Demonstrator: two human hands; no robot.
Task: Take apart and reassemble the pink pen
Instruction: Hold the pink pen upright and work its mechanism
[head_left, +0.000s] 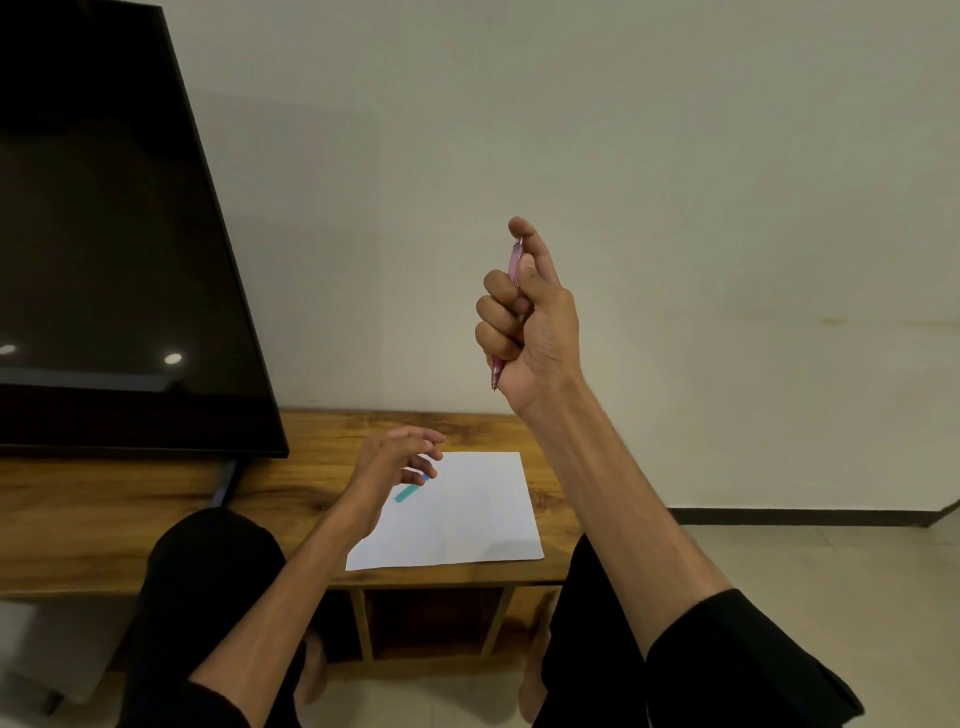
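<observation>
The slim translucent pink plastic pen (514, 270) is held upright, well above the wooden bench (156, 499), in the right hand (524, 322). The fingers are curled tightly round the barrel, the thumb is laid along its upper part, and the index fingertip is set on the top end; the writing tip (494, 382) projects below the fist. The left hand (395, 457) is kept low over the white sheet of paper (467, 514), its fingers loosely spread and nothing visibly gripped. A teal object with a blue end (408, 491), possibly another pen, is partly hidden beneath it.

The pen may be judged light, stiff and rather smooth, so slipping is likely when it is twisted. Any small inner parts could easily be lost. A hold is best taken on the barrel with one hand and near the tip section with the other, over the paper.
</observation>
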